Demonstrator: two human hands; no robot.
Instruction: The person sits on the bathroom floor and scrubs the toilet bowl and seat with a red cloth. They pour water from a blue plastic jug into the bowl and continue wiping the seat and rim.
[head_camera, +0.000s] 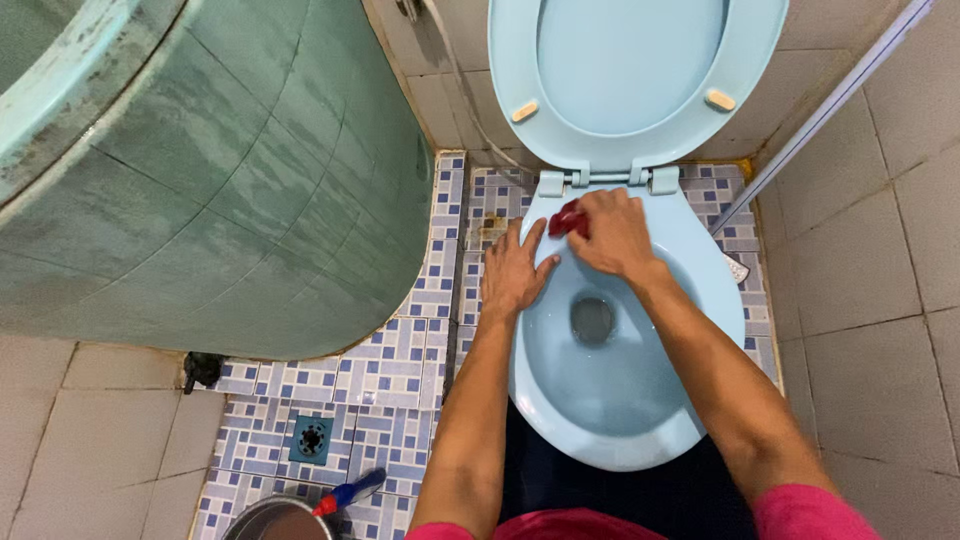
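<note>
While gripped, red cloth (566, 218) half-hidden.

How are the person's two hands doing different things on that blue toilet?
The right hand is curled around a red cloth, pressing it on the back of the toilet rim near the hinges; the left hand holds nothing. The left hand lies flat with fingers spread on the rim's left side, while the right is bunched. The right reaches farther back than the left. Both are bare and rest on the rim, below the raised seat.
</note>
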